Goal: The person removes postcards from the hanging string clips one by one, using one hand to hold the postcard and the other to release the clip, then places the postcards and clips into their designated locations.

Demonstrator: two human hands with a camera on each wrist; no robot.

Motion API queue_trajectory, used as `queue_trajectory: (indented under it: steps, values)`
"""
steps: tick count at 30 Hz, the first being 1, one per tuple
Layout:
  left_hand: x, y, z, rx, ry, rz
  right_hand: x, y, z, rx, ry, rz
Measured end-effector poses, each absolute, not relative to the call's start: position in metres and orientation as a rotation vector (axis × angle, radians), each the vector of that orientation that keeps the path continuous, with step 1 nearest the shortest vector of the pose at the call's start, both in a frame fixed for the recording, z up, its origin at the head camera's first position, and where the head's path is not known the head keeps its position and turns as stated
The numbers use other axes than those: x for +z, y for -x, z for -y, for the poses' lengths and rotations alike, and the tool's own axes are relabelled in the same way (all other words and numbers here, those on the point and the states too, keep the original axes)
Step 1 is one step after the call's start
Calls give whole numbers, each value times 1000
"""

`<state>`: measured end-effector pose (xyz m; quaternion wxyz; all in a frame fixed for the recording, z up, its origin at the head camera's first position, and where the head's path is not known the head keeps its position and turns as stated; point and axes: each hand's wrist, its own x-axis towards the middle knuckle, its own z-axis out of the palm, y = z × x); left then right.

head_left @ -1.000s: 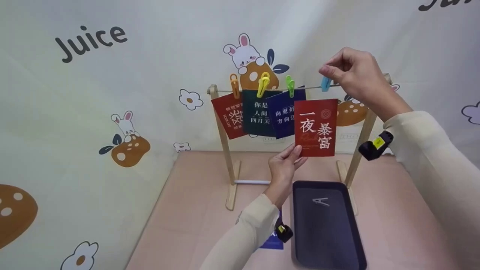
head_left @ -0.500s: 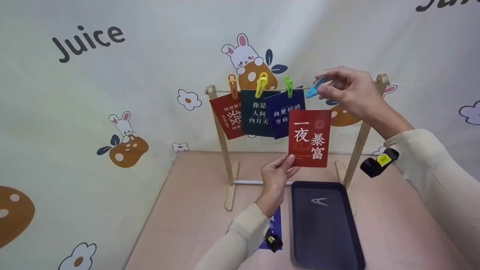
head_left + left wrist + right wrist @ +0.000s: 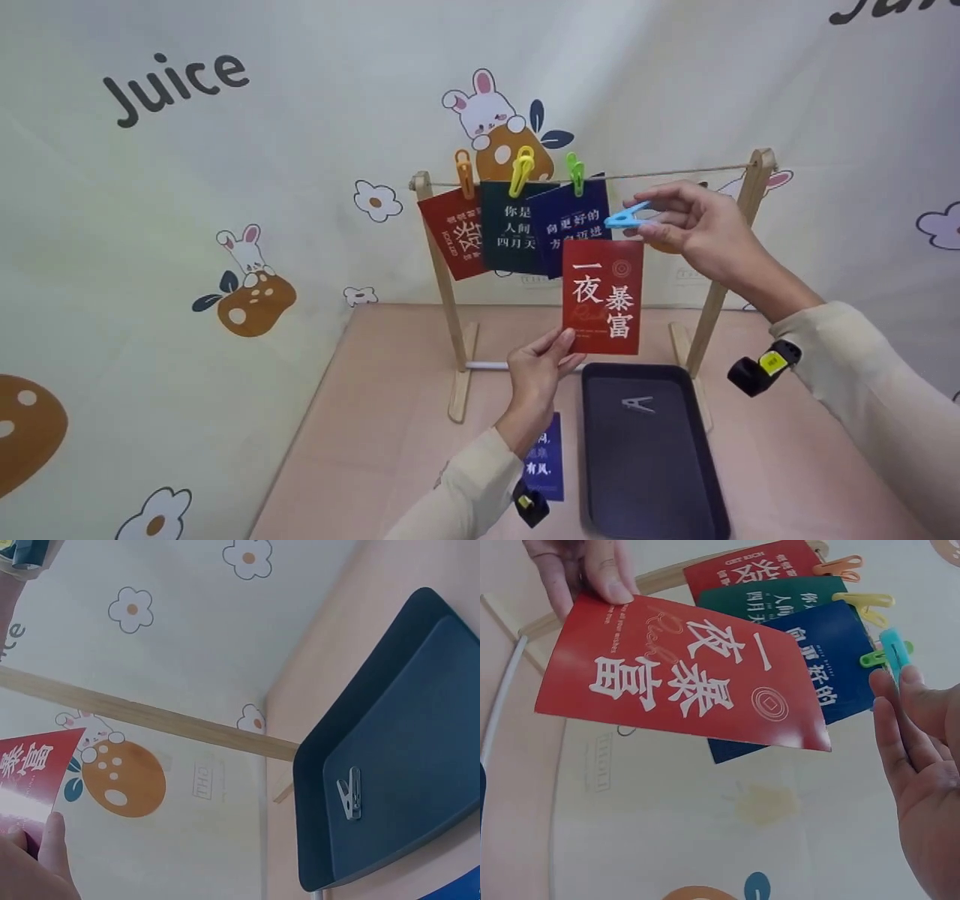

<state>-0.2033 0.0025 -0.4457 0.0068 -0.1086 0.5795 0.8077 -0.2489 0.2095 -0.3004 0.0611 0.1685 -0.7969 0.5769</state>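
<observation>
Between thumb and fingers my left hand (image 3: 537, 376) pinches a red card (image 3: 601, 297) with white characters by its lower left corner. The card stands upright, just below the string. My right hand (image 3: 701, 229) pinches a light blue clothespin (image 3: 628, 216) close above the card's top right corner. Left of it, several clothespins hold cards on the string (image 3: 675, 172): an orange clothespin (image 3: 464, 174) on a red card (image 3: 456, 234), a yellow clothespin (image 3: 522, 172) on a green card (image 3: 514, 226), and a green clothespin (image 3: 576, 175) on a blue card (image 3: 574, 225).
A wooden frame (image 3: 721, 279) carries the string. In front of it a dark tray (image 3: 652, 480) holds a grey clothespin (image 3: 350, 795). Beside the tray a blue card (image 3: 551, 457) lies on the pink tabletop (image 3: 375, 420), partly behind my left forearm. A printed cloth hangs behind.
My right hand has come down and to the left from the string with the blue clothespin, which has turned to lie nearly level. The left hand has lowered the red card and moved it left.
</observation>
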Motion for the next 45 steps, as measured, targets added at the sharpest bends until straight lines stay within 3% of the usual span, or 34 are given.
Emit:
queue_trajectory:
  steps: [8, 25, 45]
  values:
    - [-457, 195, 5, 2545, 340, -1819, -324, 247, -212, 1692, -625, 2350]
    - [-480, 176, 23, 2468, 465, -1818, -368, 238, -213, 1329, -424, 2510]
    - [-516, 158, 41, 2348, 579, -1854, -428, 235, -209, 1339, -341, 2616]
